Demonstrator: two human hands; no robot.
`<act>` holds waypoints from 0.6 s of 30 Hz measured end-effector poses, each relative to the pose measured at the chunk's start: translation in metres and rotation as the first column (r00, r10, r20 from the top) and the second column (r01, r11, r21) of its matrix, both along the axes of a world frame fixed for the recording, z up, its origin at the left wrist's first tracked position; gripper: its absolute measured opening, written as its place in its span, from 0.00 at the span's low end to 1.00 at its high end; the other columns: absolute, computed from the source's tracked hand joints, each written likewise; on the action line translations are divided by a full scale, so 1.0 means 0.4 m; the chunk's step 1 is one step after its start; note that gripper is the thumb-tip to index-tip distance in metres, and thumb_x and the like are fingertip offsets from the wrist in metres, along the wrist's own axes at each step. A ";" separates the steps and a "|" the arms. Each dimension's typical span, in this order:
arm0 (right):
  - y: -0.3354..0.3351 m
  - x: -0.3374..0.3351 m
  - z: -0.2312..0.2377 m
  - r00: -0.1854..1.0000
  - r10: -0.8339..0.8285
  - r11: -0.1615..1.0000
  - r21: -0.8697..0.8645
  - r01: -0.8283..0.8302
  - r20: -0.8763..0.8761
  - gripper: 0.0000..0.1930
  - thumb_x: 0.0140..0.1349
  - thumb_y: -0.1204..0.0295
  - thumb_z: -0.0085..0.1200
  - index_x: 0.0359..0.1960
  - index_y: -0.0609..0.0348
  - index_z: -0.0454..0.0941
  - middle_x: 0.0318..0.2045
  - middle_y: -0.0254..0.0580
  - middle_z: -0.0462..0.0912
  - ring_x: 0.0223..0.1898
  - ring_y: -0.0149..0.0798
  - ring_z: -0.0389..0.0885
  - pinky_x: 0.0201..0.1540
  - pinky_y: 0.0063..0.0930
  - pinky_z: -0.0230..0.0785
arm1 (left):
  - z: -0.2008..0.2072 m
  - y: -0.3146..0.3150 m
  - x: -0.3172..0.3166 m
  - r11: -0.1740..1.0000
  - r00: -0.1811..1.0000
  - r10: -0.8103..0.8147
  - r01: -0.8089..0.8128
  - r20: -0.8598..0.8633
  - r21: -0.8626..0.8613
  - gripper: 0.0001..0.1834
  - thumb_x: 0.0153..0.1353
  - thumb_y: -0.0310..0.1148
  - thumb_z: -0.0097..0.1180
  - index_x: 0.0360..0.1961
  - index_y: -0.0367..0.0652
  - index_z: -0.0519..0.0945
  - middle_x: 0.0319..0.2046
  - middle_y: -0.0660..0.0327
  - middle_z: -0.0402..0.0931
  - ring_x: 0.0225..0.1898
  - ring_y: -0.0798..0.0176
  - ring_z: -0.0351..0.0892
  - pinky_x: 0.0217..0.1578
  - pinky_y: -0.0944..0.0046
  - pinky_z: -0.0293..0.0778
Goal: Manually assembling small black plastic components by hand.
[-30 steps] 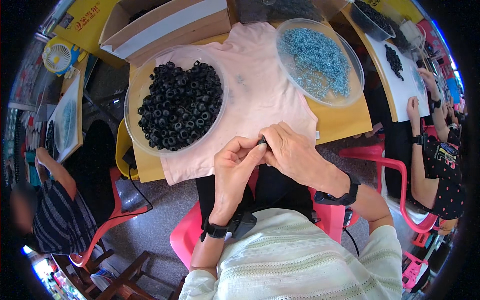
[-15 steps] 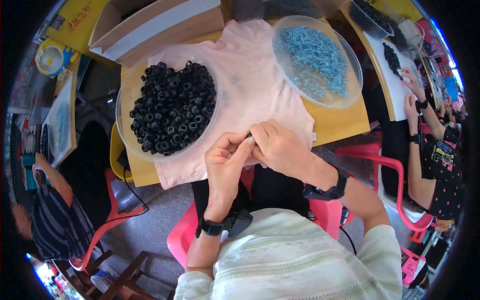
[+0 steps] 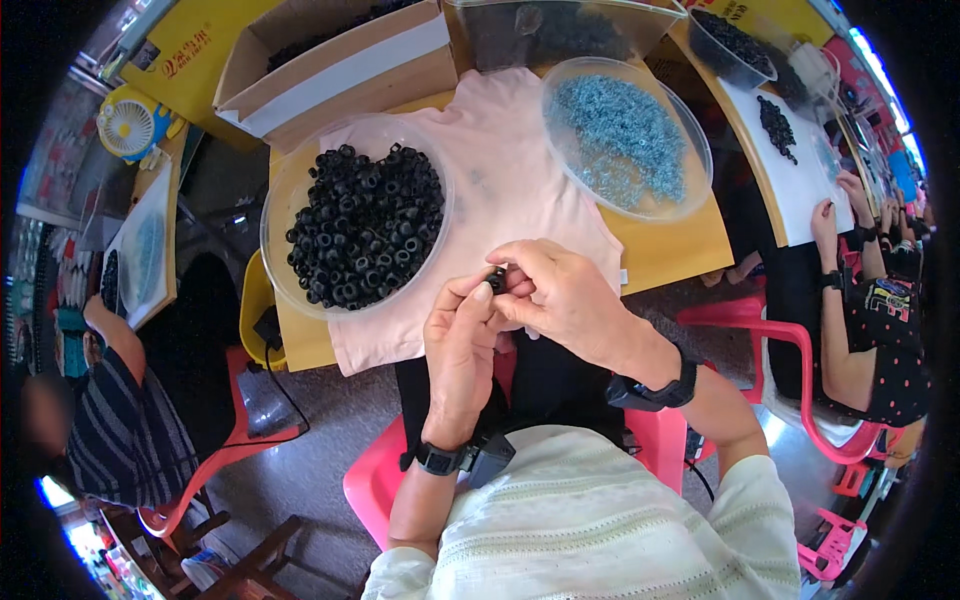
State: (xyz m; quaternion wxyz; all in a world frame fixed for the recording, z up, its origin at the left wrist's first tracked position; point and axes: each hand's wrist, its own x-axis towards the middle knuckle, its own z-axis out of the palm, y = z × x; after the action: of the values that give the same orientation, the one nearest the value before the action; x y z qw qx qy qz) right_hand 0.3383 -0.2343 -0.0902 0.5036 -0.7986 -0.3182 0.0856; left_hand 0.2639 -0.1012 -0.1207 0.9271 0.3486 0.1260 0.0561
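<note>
Between my two hands, over the near edge of the pink cloth (image 3: 500,150), is a small black ring-shaped part (image 3: 495,279). My left hand (image 3: 462,335) pinches it between thumb and forefinger. My right hand (image 3: 560,300) closes on its other side, thumb and fingertips at the part; whether a second small piece is in them I cannot make out. To the left stands a round clear tub (image 3: 275,265) heaped with black ring-shaped parts (image 3: 370,225). At the far right, another round clear tub (image 3: 705,165) holds many small translucent blue pieces (image 3: 625,130).
A cardboard box (image 3: 340,75) and a clear bin (image 3: 560,35) with dark parts stand at the back. Beneath the cloth lies a yellow tabletop (image 3: 690,240). Co-workers sit at tables on either side, on red chairs (image 3: 760,320). A yellow fan (image 3: 130,125) is at left.
My fingers have shifted so the black part shows more plainly between them. My right hand's fingers have opened out somewhat. The whole view has moved slightly.
</note>
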 end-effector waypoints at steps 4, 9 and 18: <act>0.001 -0.013 0.022 0.963 -0.043 0.999 -0.011 0.048 0.266 0.17 0.54 0.72 0.64 0.42 0.63 0.74 0.34 0.47 0.79 0.38 0.49 0.80 0.40 0.37 0.74 | -0.003 0.006 -0.009 0.999 1.000 -0.024 0.024 -0.004 -0.024 0.14 0.73 0.31 0.47 0.53 0.34 0.75 0.46 0.49 0.82 0.47 0.59 0.84 0.46 0.64 0.80; -0.014 -0.036 0.023 0.984 -0.075 0.995 0.071 0.064 0.159 0.11 0.56 0.74 0.62 0.39 0.61 0.75 0.35 0.44 0.78 0.39 0.47 0.78 0.39 0.36 0.73 | -0.008 0.018 -0.018 0.997 0.997 0.012 -0.006 -0.072 0.083 0.16 0.72 0.32 0.49 0.56 0.35 0.74 0.46 0.50 0.82 0.43 0.65 0.84 0.38 0.69 0.81; -0.043 -0.037 -0.008 0.990 -0.093 0.995 0.043 0.089 0.106 0.06 0.60 0.76 0.59 0.36 0.63 0.76 0.33 0.45 0.78 0.37 0.48 0.77 0.39 0.37 0.72 | 0.007 0.005 -0.003 0.883 0.997 0.032 0.008 -0.077 0.468 0.11 0.67 0.25 0.56 0.49 0.34 0.78 0.38 0.60 0.81 0.38 0.72 0.81 0.28 0.74 0.78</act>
State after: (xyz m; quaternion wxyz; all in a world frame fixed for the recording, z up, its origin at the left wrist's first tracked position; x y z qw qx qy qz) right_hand 0.3234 -0.2514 -0.0932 0.5043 -0.8060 -0.3097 0.0133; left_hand 0.2625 -0.0990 -0.1180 0.8092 0.5632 0.1489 0.0762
